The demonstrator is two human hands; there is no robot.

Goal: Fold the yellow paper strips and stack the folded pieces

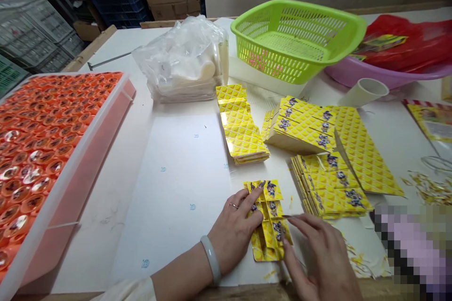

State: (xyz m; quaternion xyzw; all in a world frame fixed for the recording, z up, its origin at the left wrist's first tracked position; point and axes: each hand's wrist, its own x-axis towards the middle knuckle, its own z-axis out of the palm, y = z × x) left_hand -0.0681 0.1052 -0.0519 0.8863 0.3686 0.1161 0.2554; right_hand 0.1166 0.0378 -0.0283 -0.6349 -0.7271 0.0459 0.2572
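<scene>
a yellow foil-printed card blank (pixel 268 220), creased into panels, lies at lower centre on a white sheet (pixel 169 197). the left hand (pixel 231 230) presses flat on it, open, fingers spread; the right hand (pixel 319 256) is open beside it, gripping nothing. as far as shown, this one blank is in hand, while stacks of like blanks lie at centre (pixel 243 127) and right (pixel 334 202). a green plastic basket (pixel 293 40) stands at top; a tray of orange caps (pixel 42 160) lies at left.
</scene>
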